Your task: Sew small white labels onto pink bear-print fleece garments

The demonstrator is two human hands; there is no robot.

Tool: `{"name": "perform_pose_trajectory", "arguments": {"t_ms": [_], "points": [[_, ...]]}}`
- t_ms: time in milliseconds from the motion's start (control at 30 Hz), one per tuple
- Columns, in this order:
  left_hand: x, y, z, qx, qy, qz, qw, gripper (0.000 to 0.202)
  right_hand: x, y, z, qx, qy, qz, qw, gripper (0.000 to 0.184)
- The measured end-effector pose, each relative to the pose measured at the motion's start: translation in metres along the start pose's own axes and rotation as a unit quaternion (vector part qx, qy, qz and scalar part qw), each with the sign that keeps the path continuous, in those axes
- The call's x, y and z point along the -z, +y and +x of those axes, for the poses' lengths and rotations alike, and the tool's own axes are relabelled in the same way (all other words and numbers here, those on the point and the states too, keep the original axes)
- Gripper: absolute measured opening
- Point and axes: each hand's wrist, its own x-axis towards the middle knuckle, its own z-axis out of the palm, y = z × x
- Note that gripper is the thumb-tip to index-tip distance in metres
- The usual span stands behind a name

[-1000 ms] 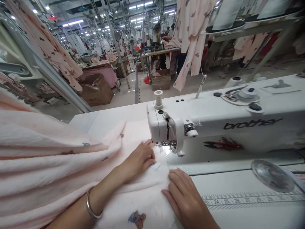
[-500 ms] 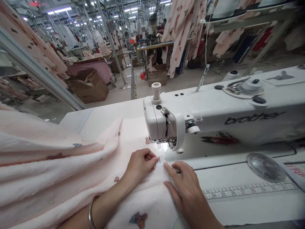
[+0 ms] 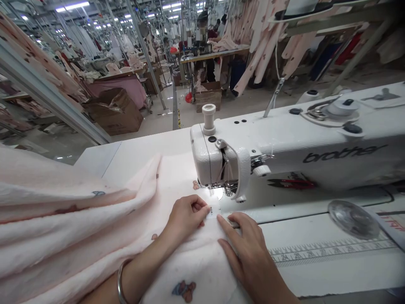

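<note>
Pale pink plush fabric (image 3: 196, 266) with small bear prints lies under the needle end of a white sewing machine (image 3: 218, 160). On the fabric, just in front of the lit presser-foot area, is a small white label (image 3: 215, 210) with dark print. My left hand (image 3: 186, 213) pinches the label's left edge between thumb and fingers. Beside it, my right hand (image 3: 248, 249) rests on the fabric's right edge with its fingers spread, the index fingertip by the label's lower right corner. The presser foot itself is hard to make out in the glare.
Red-handled thread snips (image 3: 292, 183) lie beneath the machine arm. A clear round disc (image 3: 353, 219) and a printed ruler strip (image 3: 316, 254) are on the right of the table. Bunched fabric fills the left. Beyond stand a cardboard box (image 3: 115, 112) and a person at another table.
My view has shifted slightly. Both hands keep almost the same pose, and the label sits about where it was. In the background, hanging pink garments have shifted to the right.
</note>
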Motion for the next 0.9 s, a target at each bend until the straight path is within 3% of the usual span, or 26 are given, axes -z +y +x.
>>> {"name": "perform_pose_trajectory", "arguments": {"t_ms": [367, 467, 533, 600, 733, 800, 900], "points": [[-0.003, 0.005, -0.001, 0.001, 0.024, 0.068, 0.997, 0.020, 0.001, -0.005, 0.003, 0.012, 0.002, -0.041, 0.999, 0.039], [0.005, 0.008, -0.015, -0.067, 0.050, 0.170, 0.982, 0.021, 0.000, -0.006, 0.003, 0.014, 0.013, -0.050, 0.999, 0.038], [0.013, 0.006, -0.029, -0.152, 0.062, 0.273, 0.948, 0.026, 0.000, -0.006, 0.004, 0.018, 0.020, -0.053, 0.998, 0.037], [0.018, -0.003, -0.043, -0.251, 0.061, 0.359, 0.897, 0.027, 0.000, -0.007, 0.004, 0.022, 0.026, -0.056, 0.998, 0.036], [0.018, -0.027, -0.054, -0.424, 0.015, 0.442, 0.790, 0.042, 0.000, -0.007, 0.004, 0.023, 0.041, -0.058, 0.997, 0.036], [0.016, -0.034, -0.051, -0.457, -0.013, 0.451, 0.766, 0.051, 0.000, -0.008, 0.004, 0.025, 0.046, -0.055, 0.997, 0.036], [0.015, -0.036, -0.044, -0.461, -0.038, 0.456, 0.760, 0.057, 0.000, -0.008, 0.005, 0.028, 0.050, -0.051, 0.997, 0.035]]}}
